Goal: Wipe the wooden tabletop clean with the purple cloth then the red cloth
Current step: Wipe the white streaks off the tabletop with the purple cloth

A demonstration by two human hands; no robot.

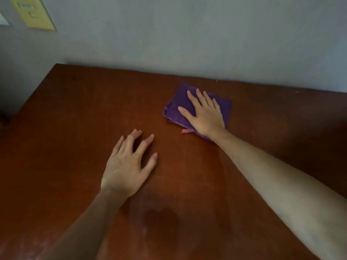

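Observation:
A folded purple cloth [173, 107] lies flat on the reddish-brown wooden tabletop [75, 119], toward the far edge near the wall. My right hand [203, 114] presses down on the cloth with its palm, fingers spread and pointing to the wall. A small pink tag [185, 131] sticks out from under the cloth's near edge. My left hand [129, 164] rests on the bare wood to the left and nearer to me, fingers apart, holding nothing. No red cloth is in view.
A grey wall [187, 34] runs along the table's far edge. A yellow switch plate [32, 13] hangs on the wall at the upper left. The table's left edge [32, 98] drops off to a dark floor area.

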